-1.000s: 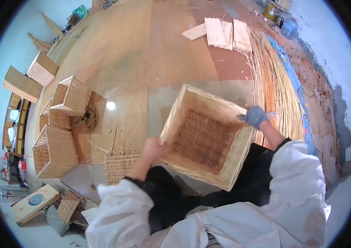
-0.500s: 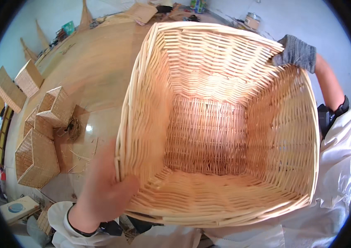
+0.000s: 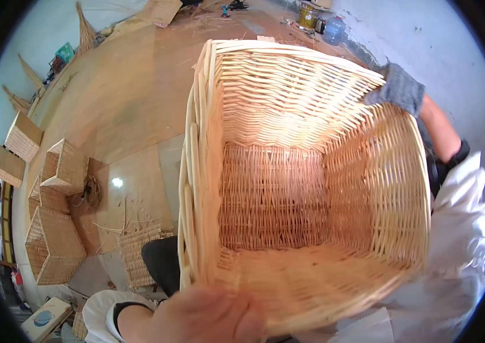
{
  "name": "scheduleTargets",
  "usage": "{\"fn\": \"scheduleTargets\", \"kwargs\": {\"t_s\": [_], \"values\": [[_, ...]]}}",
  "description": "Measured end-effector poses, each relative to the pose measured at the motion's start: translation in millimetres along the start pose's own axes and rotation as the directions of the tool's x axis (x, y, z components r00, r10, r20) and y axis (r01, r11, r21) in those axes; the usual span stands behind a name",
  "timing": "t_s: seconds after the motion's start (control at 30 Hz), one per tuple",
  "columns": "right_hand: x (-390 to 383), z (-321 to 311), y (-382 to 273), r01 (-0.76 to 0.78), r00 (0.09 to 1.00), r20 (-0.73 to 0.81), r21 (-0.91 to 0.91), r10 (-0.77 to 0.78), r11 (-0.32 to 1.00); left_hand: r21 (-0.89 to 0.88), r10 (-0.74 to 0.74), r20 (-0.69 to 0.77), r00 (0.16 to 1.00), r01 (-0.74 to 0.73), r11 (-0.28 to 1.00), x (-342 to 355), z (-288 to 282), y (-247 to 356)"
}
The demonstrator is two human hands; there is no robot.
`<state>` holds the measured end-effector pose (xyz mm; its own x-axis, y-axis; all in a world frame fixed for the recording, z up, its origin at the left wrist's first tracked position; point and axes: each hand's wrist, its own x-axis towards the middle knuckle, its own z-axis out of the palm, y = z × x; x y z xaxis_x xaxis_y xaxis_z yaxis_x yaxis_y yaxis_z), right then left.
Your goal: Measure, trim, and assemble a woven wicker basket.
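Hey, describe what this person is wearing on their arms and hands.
The left hand is bare, with a white sleeve ending in a dark cuff at the wrist. The right hand wears a grey knitted glove; below it the forearm is uncovered, then comes a dark cuff and a loose white sleeve. No watch or rings are visible.

Head-worn fisheye, looking down, close into wicker basket (image 3: 288, 188)

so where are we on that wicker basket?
Done: the wicker basket looks fully woven, walls, base and rim closed. In hand: left hand grips the near rim, gloved right hand the far corner, opening tilted toward the camera. Left: can't tell; finished baskets sit on the floor.
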<state>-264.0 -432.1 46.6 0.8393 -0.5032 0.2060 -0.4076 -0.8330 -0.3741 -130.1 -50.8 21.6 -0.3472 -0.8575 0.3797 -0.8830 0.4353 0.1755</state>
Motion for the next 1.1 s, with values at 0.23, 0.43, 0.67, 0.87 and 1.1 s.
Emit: {"fn": "scheduleTargets", "kwargs": {"t_s": [0.23, 0.43, 0.67, 0.87, 1.1], "values": [[1.0, -2.2, 34.0, -0.085, 0.996, 0.021, 0.019, 0.084, 0.996, -0.003, 0.056, -0.147, 0.988, -0.057, 0.998, -3.7, 16.5, -26.3], [35.4, -30.0, 34.0, -0.168, 0.979, 0.099, -0.076, 0.176, 0.983, -0.539, -0.172, -0.213, 0.962, 0.031, 0.842, -4.9, -1.4, -125.2], [71.3, 40.8, -47.0, -0.384, 0.919, 0.029, -0.149, 0.392, 0.911, -0.857, -0.927, -0.180, 0.329, 0.411, 0.312, -50.4, 50.5, -128.8], [36.1, 263.1, -36.3, -0.141, 0.988, 0.033, -0.212, 0.151, 0.967, -0.991, -0.999, -0.015, -0.037, 0.131, 0.010, -116.1, 209.9, -117.8], [-62.6, 420.0, -5.3, -0.486, 0.752, 0.363, -0.257, 0.549, 0.835, -0.691, -0.979, 0.068, -0.193, 0.699, -0.186, -194.1, 315.1, -116.3]]}}
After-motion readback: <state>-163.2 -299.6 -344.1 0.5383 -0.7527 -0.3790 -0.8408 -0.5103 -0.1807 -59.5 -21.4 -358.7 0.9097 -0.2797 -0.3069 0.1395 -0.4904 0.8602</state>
